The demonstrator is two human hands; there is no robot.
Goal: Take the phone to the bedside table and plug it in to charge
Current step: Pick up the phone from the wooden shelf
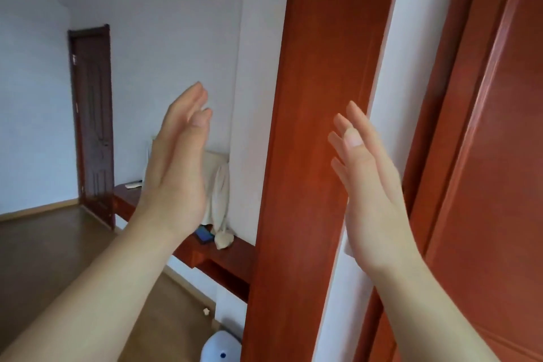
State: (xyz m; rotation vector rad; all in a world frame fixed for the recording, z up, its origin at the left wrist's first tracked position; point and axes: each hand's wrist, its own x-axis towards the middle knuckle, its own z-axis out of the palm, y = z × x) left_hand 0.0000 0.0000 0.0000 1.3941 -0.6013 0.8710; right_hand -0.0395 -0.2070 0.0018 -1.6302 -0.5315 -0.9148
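- Head view: both hands are up, flat and empty, palms facing each other: left hand (176,161), right hand (370,185). Grip wide on both, probably just not reaching yet.
- The phone (204,235), a dark glossy slab, lies flat on the reddish wooden surface (235,256), just beside a crumpled beige cloth (220,200).
- Smooth red-brown door frame (317,126) right of that surface.

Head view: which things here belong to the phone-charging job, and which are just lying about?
Job:
- phone, lying on the red shelf
- left hand and right hand, both open and empty

Lying about:
- beige cloth on the shelf beside the phone
- white item at the shelf's far end
- white container on the floor
- dark door
- no charger or bedside table visible
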